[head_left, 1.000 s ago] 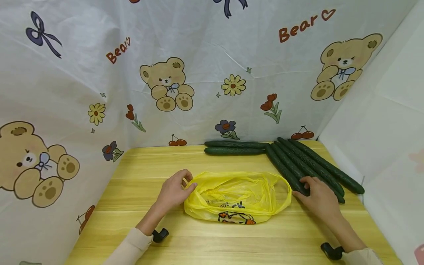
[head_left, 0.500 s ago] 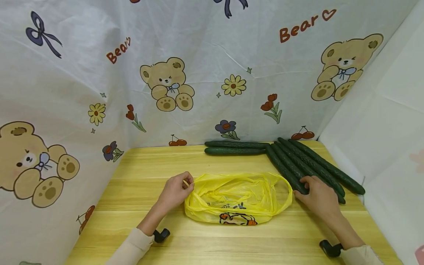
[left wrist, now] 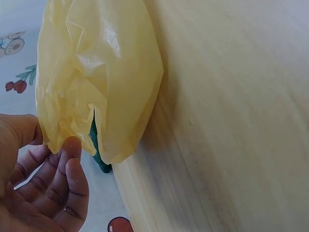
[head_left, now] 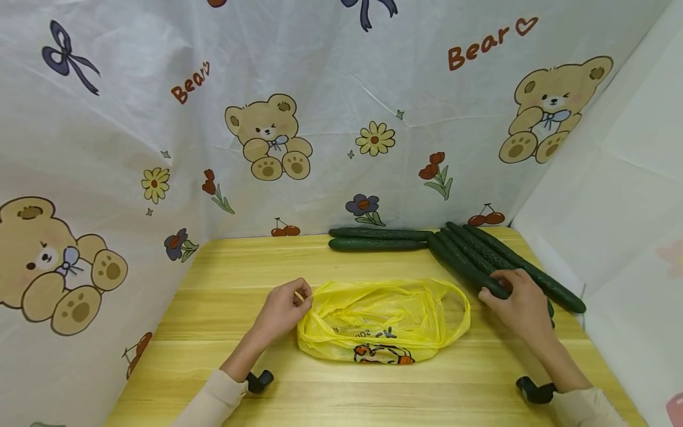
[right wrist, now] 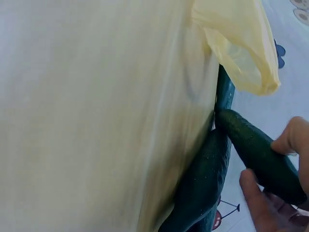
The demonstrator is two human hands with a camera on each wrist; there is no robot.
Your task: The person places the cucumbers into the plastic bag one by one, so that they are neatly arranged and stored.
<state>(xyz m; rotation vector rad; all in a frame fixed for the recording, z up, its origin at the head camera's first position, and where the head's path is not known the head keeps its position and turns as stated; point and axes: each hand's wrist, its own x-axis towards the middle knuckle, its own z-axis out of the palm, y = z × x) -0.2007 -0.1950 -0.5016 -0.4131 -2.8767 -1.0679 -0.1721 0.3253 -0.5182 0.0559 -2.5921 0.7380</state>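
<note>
In the head view, a yellow plastic bag with printed lettering and a cartoon lies on the wooden table, its mouth opened upward. My left hand pinches the bag's left edge between thumb and fingers; the left wrist view shows the thin yellow film at the fingertips. On the right, my right hand grips the near end of a dark green cucumber. That end appears raised a little off the others in the right wrist view, with thumb and fingers on either side of the cucumber.
Several more cucumbers lie slanted beside and under the right hand. Two others lie side by side along the table's back edge. A white cloth printed with bears walls the back and left, and a pale panel the right.
My left fingers have closed onto the bag's edge. My right hand has moved slightly up and right, lifting the near end of the leftmost slanted cucumber.
</note>
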